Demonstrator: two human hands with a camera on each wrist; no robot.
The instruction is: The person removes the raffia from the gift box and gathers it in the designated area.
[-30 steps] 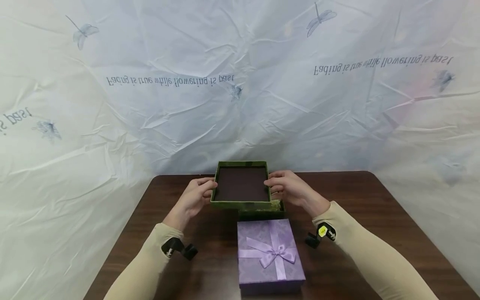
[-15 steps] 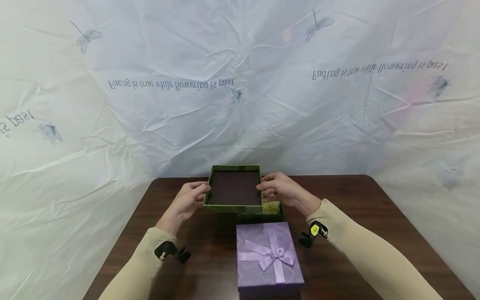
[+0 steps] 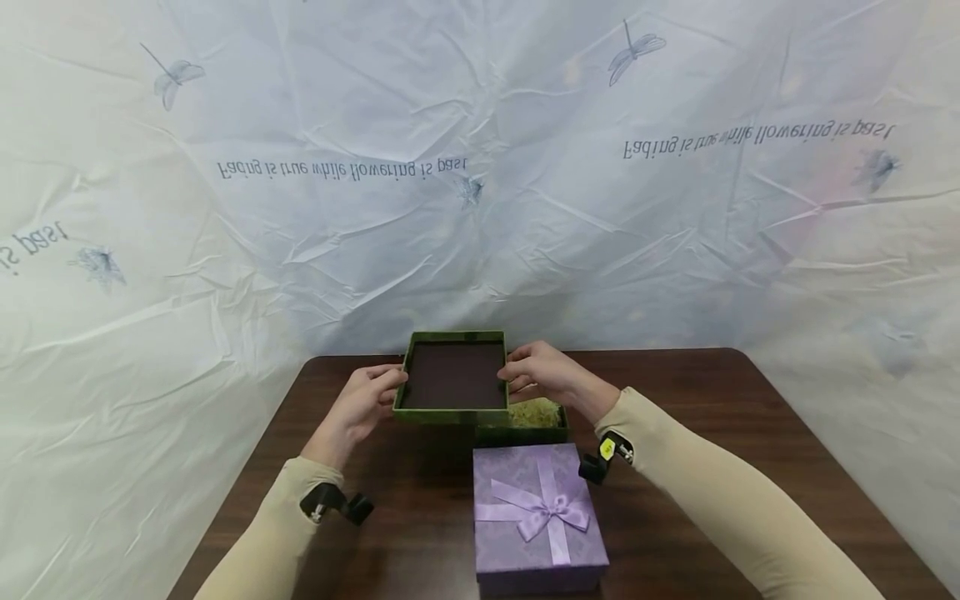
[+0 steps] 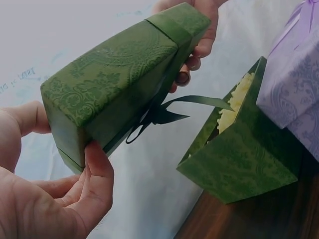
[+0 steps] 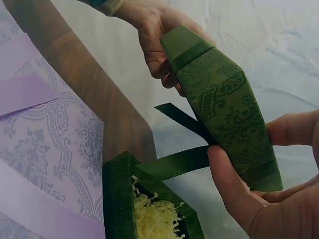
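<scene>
Both hands hold a green patterned box lid (image 3: 453,375) by its opposite sides, its dark brown inside facing up toward the head view. My left hand (image 3: 363,400) pinches the left wall between thumb and fingers. The right wall is gripped the same way by my right hand (image 3: 543,375). A dark green ribbon (image 4: 199,101) crosses the lid, and its bow tails hang from the underside. Behind and below the lid stands the open green box base (image 3: 528,434), partly covered by it in the head view. Pale yellow shredded paper (image 5: 157,216) fills the base.
Directly in front of the green base sits a closed purple gift box (image 3: 502,546) with a lilac ribbon bow (image 3: 555,510). Everything stands on a dark wooden table (image 3: 697,433). A white printed sheet (image 3: 375,250) hangs behind and at both sides.
Both hands have carried the lid to the left, uncovering more of the base and its yellow shredded paper. The purple box and the green base stay put.
</scene>
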